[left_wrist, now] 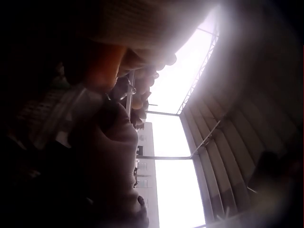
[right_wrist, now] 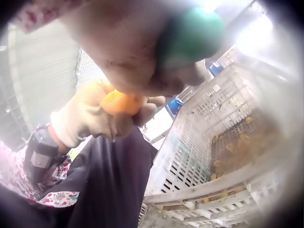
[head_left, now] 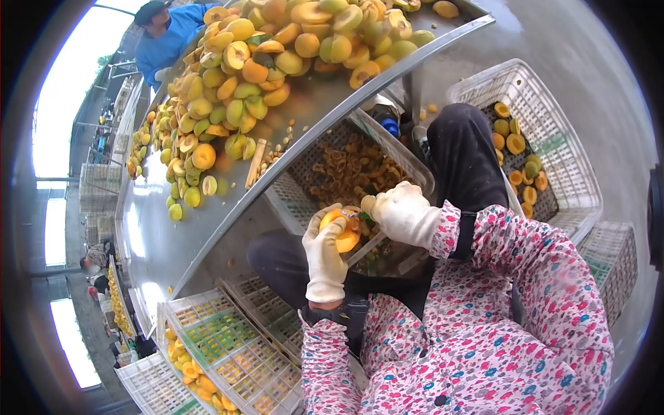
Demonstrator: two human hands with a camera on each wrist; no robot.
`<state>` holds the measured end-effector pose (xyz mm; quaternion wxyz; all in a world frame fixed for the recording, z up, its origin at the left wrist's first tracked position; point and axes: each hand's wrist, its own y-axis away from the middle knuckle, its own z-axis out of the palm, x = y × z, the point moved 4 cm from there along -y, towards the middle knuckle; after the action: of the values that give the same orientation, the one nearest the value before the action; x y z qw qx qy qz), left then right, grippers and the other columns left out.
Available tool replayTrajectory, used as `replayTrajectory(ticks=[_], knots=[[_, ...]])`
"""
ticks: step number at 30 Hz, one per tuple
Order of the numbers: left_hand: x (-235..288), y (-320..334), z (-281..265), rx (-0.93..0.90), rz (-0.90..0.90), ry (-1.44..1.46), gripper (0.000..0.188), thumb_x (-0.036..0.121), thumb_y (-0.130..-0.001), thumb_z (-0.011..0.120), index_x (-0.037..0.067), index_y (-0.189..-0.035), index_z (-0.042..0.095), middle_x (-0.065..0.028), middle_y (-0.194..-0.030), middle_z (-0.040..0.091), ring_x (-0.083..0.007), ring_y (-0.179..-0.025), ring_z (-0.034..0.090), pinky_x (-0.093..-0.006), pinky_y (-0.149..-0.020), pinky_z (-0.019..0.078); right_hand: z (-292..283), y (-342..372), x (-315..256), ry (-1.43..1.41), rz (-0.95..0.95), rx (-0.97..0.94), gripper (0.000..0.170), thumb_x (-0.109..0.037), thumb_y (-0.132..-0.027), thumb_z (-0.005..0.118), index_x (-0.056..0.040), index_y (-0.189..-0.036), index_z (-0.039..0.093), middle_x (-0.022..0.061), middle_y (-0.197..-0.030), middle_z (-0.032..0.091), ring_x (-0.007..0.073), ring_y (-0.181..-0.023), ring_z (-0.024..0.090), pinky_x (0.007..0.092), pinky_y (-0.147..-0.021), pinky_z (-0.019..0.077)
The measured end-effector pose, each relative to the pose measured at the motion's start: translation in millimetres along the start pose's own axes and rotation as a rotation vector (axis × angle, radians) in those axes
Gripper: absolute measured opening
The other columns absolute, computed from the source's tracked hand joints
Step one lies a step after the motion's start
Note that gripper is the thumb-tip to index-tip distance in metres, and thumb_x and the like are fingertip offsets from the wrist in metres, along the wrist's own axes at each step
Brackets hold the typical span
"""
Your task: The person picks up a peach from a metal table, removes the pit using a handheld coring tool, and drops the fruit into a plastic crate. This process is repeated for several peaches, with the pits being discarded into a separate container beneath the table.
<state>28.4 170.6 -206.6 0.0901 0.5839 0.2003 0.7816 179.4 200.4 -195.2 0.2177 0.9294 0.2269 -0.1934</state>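
In the head view, my gloved left hand (head_left: 325,252) holds an orange-yellow peach half (head_left: 348,238), fingers and thumb around its sides. My gloved right hand (head_left: 407,216) is right beside it, fingers curled round a small tool with a green handle (right_wrist: 197,38). A thin metal loop (left_wrist: 130,89) shows at the fruit in the dark left wrist view. The tool's end is mostly hidden between the hands. Below both hands stands a crate holding brownish peach scraps (head_left: 353,169). The right wrist view shows the peach's orange side under the right hand.
A metal table (head_left: 228,228) bears a large heap of peaches (head_left: 277,62), with a wooden strip (head_left: 256,163) near its edge. Crates stand on both sides: one at right (head_left: 570,159) with peach halves, others at lower left (head_left: 228,339). A person in blue (head_left: 166,41) is across the table.
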Motion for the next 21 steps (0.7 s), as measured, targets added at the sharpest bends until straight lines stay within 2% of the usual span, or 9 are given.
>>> replayTrajectory(ticks=[5, 7, 11, 13, 14, 15, 17, 19, 21], knots=[[7, -1, -2, 0.010, -0.090, -0.085, 0.027, 0.001, -0.084, 0.052, -0.007, -0.110, 0.055, -0.0156, -0.095, 0.063, -0.0215, -0.077, 0.063, -0.0295, -0.067, 0.0526, -11, -3, 3, -0.015, 0.003, -0.094, 0.027, -0.014, -0.089, 0.050, -0.0091, -0.113, 0.060, 0.0137, -0.094, 0.068, 0.0282, -0.090, 0.067, 0.0363, -0.080, 0.0531], [11, -1, -1, -0.008, -0.116, -0.078, 0.028, 0.002, -0.084, 0.053, -0.007, -0.110, 0.056, -0.0152, -0.094, 0.063, -0.0218, -0.076, 0.064, -0.0287, -0.065, 0.0519, -15, -3, 2, 0.099, -0.077, -0.133, 0.027, -0.015, -0.090, 0.048, -0.0098, -0.114, 0.061, 0.0143, -0.095, 0.067, 0.0290, -0.090, 0.067, 0.0367, -0.081, 0.0530], [16, -6, -4, -0.003, -0.093, -0.089, 0.029, 0.000, -0.082, 0.050, -0.006, -0.110, 0.056, -0.0158, -0.092, 0.064, -0.0210, -0.072, 0.065, -0.0286, -0.061, 0.0551, -8, -2, 4, 0.041, -0.115, -0.144, 0.024, -0.017, -0.091, 0.048, -0.0098, -0.108, 0.064, 0.0134, -0.097, 0.067, 0.0295, -0.091, 0.067, 0.0362, -0.081, 0.0532], [33, -7, -3, 0.004, -0.021, -0.133, 0.029, 0.001, -0.082, 0.051, -0.006, -0.110, 0.056, -0.0167, -0.092, 0.064, -0.0220, -0.073, 0.065, -0.0287, -0.058, 0.0548, 0, 4, -1, 0.163, -0.187, -0.196, 0.024, -0.016, -0.089, 0.050, -0.0106, -0.108, 0.064, 0.0128, -0.095, 0.067, 0.0296, -0.090, 0.067, 0.0367, -0.080, 0.0532], [40, -10, -5, 0.017, 0.006, -0.163, 0.029, 0.003, -0.083, 0.051, -0.004, -0.111, 0.056, -0.0169, -0.092, 0.064, -0.0225, -0.074, 0.066, -0.0283, -0.055, 0.0542, 2, 5, 1, 0.001, -0.116, -0.193, 0.023, -0.013, -0.087, 0.053, -0.0109, -0.107, 0.064, 0.0121, -0.091, 0.067, 0.0295, -0.089, 0.067, 0.0378, -0.079, 0.0530], [48, -11, -5, 0.045, 0.032, -0.177, 0.030, 0.004, -0.083, 0.052, -0.003, -0.112, 0.056, -0.0163, -0.091, 0.065, -0.0225, -0.073, 0.066, -0.0282, -0.056, 0.0544, 4, 4, 2, 0.000, -0.118, -0.193, 0.023, -0.013, -0.087, 0.053, -0.0109, -0.107, 0.064, 0.0121, -0.091, 0.067, 0.0295, -0.089, 0.067, 0.0378, -0.079, 0.0530], [53, -14, -7, -0.011, 0.046, -0.252, 0.037, 0.014, -0.083, 0.056, 0.000, -0.118, 0.053, -0.0168, -0.102, 0.063, -0.0226, -0.083, 0.065, -0.0289, -0.058, 0.0534, 0, 0, 4, -0.054, -0.157, -0.097, 0.025, -0.013, -0.084, 0.056, -0.0106, -0.108, 0.062, 0.0119, -0.089, 0.067, 0.0295, -0.086, 0.067, 0.0384, -0.077, 0.0525], [51, -14, -6, -0.027, 0.066, -0.178, 0.037, 0.013, -0.084, 0.056, 0.000, -0.118, 0.053, -0.0172, -0.105, 0.062, -0.0228, -0.085, 0.065, -0.0292, -0.060, 0.0536, -7, 2, 7, -0.055, -0.143, -0.082, 0.026, -0.017, -0.083, 0.058, -0.0091, -0.108, 0.061, 0.0129, -0.087, 0.067, 0.0301, -0.083, 0.067, 0.0392, -0.074, 0.0519], [48, -15, -4, -0.047, 0.085, -0.101, 0.036, 0.012, -0.085, 0.056, 0.000, -0.119, 0.053, -0.0176, -0.108, 0.061, -0.0231, -0.087, 0.064, -0.0296, -0.063, 0.0538, -9, 3, 18, -0.310, 0.008, -0.038, 0.028, -0.020, -0.081, 0.061, -0.0081, -0.106, 0.060, 0.0131, -0.085, 0.067, 0.0312, -0.081, 0.067, 0.0403, -0.072, 0.0513]])
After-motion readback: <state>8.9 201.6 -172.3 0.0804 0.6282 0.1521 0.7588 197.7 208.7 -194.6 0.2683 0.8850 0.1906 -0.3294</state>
